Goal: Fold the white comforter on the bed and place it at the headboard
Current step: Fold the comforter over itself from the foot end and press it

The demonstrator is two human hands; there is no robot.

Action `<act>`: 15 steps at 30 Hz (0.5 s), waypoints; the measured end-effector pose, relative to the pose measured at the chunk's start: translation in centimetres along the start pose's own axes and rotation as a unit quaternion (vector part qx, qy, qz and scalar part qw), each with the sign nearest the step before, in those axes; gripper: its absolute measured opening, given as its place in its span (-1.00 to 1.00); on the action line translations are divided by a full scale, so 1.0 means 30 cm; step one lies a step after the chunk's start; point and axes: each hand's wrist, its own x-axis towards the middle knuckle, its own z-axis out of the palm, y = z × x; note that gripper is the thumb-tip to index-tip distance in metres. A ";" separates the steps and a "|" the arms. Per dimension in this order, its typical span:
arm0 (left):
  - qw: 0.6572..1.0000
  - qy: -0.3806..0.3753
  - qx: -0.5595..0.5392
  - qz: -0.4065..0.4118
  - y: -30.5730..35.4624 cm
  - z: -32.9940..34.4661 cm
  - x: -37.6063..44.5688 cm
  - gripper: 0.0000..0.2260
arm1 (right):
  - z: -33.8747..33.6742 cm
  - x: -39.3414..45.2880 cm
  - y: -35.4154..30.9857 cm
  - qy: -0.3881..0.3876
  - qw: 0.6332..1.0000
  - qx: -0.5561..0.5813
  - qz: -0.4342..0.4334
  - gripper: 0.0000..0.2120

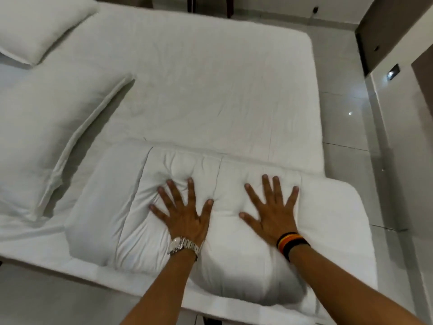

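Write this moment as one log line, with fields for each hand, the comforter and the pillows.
left hand: flat, fingers spread, pressing comforter | right hand: same | comforter: folded, near bed edge | pillows: two, on the left

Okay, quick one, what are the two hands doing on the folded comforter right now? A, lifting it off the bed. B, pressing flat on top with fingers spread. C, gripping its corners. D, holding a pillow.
B: the left hand and right hand lie palm-down, fingers spread, on top of the folded comforter, denting it.
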 end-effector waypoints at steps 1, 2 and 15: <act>1.000 0.006 -0.002 0.011 0.018 0.020 0.058 -0.26 | 0.022 0.072 0.016 0.002 1.000 -0.008 0.004 -0.18; 1.000 0.007 -0.005 0.018 0.036 0.043 0.115 -0.26 | 0.044 0.144 0.032 -0.001 1.000 -0.012 0.013 -0.18; 0.999 -0.012 -0.006 0.032 0.063 0.043 0.236 -0.30 | -0.026 0.374 0.111 -0.085 0.995 0.058 0.014 0.05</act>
